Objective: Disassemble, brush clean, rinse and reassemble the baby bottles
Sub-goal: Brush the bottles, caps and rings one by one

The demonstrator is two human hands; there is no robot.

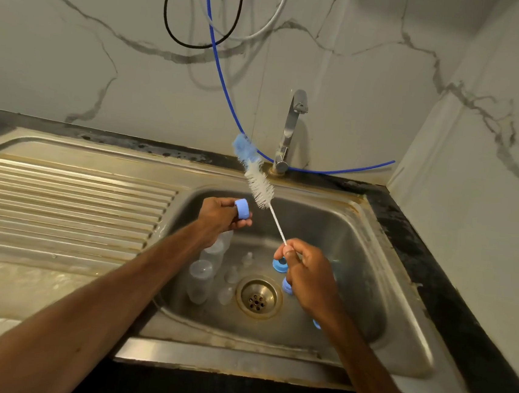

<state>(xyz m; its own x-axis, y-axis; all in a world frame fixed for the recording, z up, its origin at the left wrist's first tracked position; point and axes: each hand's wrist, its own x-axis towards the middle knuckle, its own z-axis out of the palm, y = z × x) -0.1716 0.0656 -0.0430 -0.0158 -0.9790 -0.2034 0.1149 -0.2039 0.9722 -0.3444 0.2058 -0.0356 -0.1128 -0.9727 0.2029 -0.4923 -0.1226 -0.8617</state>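
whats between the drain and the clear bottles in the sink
In the head view, small clear teats sit between the drain and the clear bottles.

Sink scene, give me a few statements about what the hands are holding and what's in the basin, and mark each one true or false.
1. The left hand holds a blue bottle ring. True.
2. The right hand holds a sponge. False: it grips the thin handle of a bottle brush.
3. Water is running from the tap. False: no stream is visible.
4. Clear bottles lie in the sink, left of the drain. True.
5. The brush is inside a bottle. False: it is held up in the air, pointing towards the tap.
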